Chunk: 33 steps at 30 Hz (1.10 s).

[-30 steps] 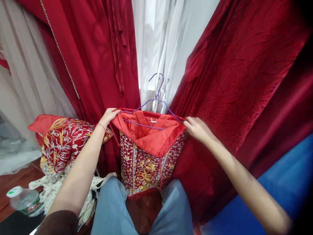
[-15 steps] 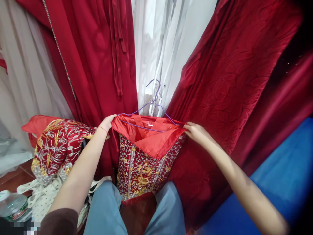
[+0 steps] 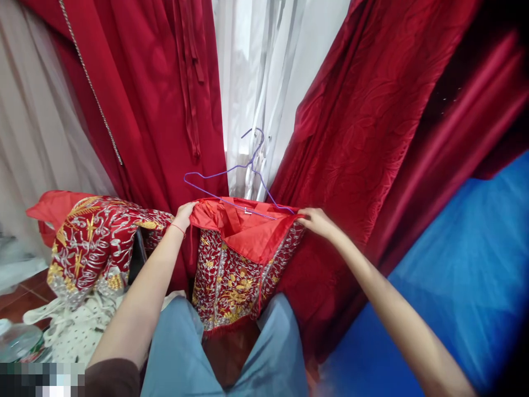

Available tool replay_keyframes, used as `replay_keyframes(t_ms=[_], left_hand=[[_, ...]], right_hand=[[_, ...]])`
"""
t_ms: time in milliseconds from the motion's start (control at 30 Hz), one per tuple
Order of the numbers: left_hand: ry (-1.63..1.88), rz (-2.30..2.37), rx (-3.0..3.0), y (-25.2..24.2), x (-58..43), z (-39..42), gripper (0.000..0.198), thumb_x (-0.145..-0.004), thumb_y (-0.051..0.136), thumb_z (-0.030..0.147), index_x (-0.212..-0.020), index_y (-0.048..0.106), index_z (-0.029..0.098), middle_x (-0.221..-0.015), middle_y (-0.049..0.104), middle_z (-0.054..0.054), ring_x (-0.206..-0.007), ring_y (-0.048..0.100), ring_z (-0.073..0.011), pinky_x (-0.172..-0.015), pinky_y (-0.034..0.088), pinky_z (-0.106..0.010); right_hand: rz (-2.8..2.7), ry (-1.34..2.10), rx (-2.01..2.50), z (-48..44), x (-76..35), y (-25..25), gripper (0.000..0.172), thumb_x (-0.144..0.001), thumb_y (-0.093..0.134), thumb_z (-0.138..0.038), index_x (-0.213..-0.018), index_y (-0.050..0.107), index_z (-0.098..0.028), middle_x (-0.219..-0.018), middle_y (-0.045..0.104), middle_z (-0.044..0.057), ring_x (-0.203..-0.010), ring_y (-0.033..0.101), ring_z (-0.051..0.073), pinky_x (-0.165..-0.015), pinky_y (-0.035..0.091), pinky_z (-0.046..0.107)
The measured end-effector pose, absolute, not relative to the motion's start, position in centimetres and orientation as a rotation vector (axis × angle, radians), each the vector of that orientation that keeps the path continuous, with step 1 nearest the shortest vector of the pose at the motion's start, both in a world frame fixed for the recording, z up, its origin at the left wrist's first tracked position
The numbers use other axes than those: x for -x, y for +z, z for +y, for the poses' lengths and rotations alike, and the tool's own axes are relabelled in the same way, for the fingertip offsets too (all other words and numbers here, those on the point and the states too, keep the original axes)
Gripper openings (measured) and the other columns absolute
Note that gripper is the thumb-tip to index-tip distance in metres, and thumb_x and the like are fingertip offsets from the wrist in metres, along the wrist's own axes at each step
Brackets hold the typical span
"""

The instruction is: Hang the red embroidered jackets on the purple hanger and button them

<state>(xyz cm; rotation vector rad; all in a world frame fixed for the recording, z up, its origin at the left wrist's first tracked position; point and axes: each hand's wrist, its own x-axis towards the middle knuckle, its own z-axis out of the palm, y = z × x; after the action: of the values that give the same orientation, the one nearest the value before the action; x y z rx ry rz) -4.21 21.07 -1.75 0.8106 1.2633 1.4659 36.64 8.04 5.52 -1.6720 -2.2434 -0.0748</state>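
Note:
A red garment with gold and silver embroidery and a plain red lining hangs in front of my knees. My left hand pinches its left top edge, fingers closed on the cloth. My right hand grips the right top edge the same way. A purple wire hanger sits tilted above the opening; its left end stands free of the cloth, its right end is still in the garment near my right hand.
Dark red drapes and white cloth hang behind. A second embroidered red piece lies at left over a white dotted bag. A plastic bottle is at the lower left. Blue fabric covers the right.
The hanger's left end has come up out of the garment's left shoulder and now sticks out above it. Both hands kept their hold on the top edge.

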Motion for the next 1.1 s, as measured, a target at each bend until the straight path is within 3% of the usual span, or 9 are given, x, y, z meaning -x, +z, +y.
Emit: replay_keyframes(t_ms=[267, 400, 500, 633, 733, 833, 933, 1033, 1100], left_hand=[[1.173, 1.701, -1.558, -2.2, 4.3, 17.8, 0.02, -0.075, 0.057, 0.017, -0.058, 0.048, 0.021, -0.09, 0.073, -0.015, -0.12, 0.06, -0.0329, -0.104, 0.042, -0.04], [0.934, 1.707, -1.815, -4.0, 2.5, 14.3, 0.021, -0.076, 0.056, 0.019, -0.057, 0.047, 0.021, -0.088, 0.073, -0.017, -0.106, 0.066, -0.0326, -0.098, 0.045, -0.04], [0.735, 1.662, -2.112, -4.6, 2.0, 12.4, 0.02, -0.082, 0.05, 0.027, -0.063, 0.051, 0.021, -0.086, 0.072, -0.015, -0.092, 0.069, -0.0277, -0.089, 0.049, -0.036], [1.082, 1.707, -1.982, -1.9, 3.6, 12.9, 0.02, -0.082, 0.044, 0.033, -0.066, 0.05, 0.022, -0.08, 0.069, -0.011, -0.087, 0.066, -0.0258, -0.087, 0.049, -0.036], [1.439, 1.482, -1.426, 1.6, 6.1, 13.6, 0.019, -0.076, 0.045, 0.038, -0.069, 0.053, 0.021, -0.075, 0.067, -0.009, -0.088, 0.065, -0.0267, -0.085, 0.053, -0.037], [1.418, 0.981, -1.082, 4.2, 8.5, 12.5, 0.028, -0.07, 0.046, 0.038, -0.077, 0.061, 0.015, -0.078, 0.067, -0.012, -0.086, 0.067, -0.0275, -0.082, 0.057, -0.04], [1.358, 0.745, -1.156, 4.6, 9.2, 10.0, 0.041, -0.062, 0.053, 0.025, -0.096, 0.067, 0.008, -0.095, 0.069, -0.015, -0.095, 0.066, -0.0255, -0.091, 0.055, -0.039], [1.347, 0.867, -1.65, 3.0, 8.5, 8.9, 0.057, -0.067, 0.062, 0.018, -0.124, 0.062, 0.013, -0.109, 0.065, -0.01, -0.108, 0.062, -0.0225, -0.105, 0.047, -0.04], [1.317, 1.114, -2.045, 1.2, 7.8, 9.7, 0.059, -0.072, 0.065, 0.019, -0.131, 0.057, 0.016, -0.109, 0.062, -0.008, -0.111, 0.058, -0.0238, -0.108, 0.043, -0.045]], right_hand=[[-2.561, 0.101, 2.036, 4.6, -33.3, 4.3, 0.016, -0.078, 0.062, -0.014, -0.081, 0.078, -0.017, -0.077, 0.075, 0.005, -0.071, 0.066, 0.016, -0.066, 0.043, 0.024], [-2.729, 0.093, 2.193, 1.7, -30.7, 2.0, 0.017, -0.075, 0.066, -0.013, -0.084, 0.08, -0.019, -0.084, 0.076, 0.01, -0.078, 0.071, 0.021, -0.061, 0.043, 0.024], [-2.726, 0.097, 1.974, -0.5, -29.0, 0.6, 0.018, -0.077, 0.063, -0.013, -0.083, 0.078, -0.019, -0.083, 0.076, 0.009, -0.079, 0.072, 0.021, -0.062, 0.044, 0.024], [-2.307, 0.227, 1.662, -1.8, -27.5, 1.5, 0.018, -0.082, 0.059, -0.021, -0.074, 0.074, -0.016, -0.066, 0.071, 0.004, -0.063, 0.067, 0.017, -0.058, 0.044, 0.024], [-1.883, 0.321, 1.444, -1.3, -27.1, 4.1, 0.027, -0.083, 0.064, -0.037, -0.087, 0.076, -0.014, -0.069, 0.072, 0.004, -0.061, 0.065, 0.018, -0.055, 0.047, 0.025], [-1.645, 0.352, 1.324, -0.3, -27.3, 6.9, 0.044, -0.076, 0.071, -0.053, -0.092, 0.076, -0.013, -0.071, 0.072, 0.005, -0.06, 0.063, 0.018, -0.051, 0.047, 0.026], [-1.495, 0.368, 1.274, 0.7, -27.2, 8.8, 0.043, -0.071, 0.074, -0.058, -0.072, 0.068, -0.016, -0.059, 0.062, 0.0, -0.05, 0.054, 0.014, -0.044, 0.039, 0.023], [-1.455, 0.401, 1.203, 2.0, -26.4, 9.8, 0.047, -0.067, 0.078, -0.057, -0.059, 0.048, -0.02, -0.053, 0.049, -0.005, -0.047, 0.044, 0.009, -0.043, 0.033, 0.021], [-1.549, 0.354, 1.212, 3.1, -25.4, 9.9, 0.053, -0.066, 0.078, -0.056, -0.057, 0.04, -0.022, -0.052, 0.043, -0.006, -0.048, 0.04, 0.008, -0.044, 0.031, 0.021]])
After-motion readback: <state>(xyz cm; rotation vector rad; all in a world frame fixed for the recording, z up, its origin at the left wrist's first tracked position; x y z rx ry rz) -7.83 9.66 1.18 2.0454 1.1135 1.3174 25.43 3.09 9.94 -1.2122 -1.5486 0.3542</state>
